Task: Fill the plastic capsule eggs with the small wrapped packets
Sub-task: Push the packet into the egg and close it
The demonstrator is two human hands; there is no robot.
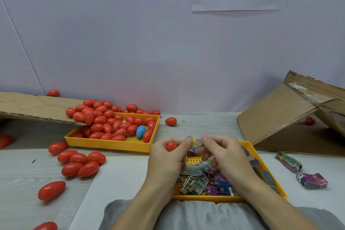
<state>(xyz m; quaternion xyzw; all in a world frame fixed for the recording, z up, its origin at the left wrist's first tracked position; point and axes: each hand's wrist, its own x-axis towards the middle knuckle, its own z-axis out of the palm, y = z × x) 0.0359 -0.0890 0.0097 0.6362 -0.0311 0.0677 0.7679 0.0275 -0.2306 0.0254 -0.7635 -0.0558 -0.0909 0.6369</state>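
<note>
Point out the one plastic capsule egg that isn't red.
The blue plastic capsule egg, lying in the far yellow plastic tray near its right end; every other egg visible is red.

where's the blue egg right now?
In the head view the blue egg lies in the far yellow tray left of centre, near its right end among the red eggs, beyond the left hand.

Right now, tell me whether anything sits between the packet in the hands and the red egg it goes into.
Nothing visible does. The left hand cups the red egg, and both hands pinch the packet right beside it, above the yellow tray of packets.
</note>
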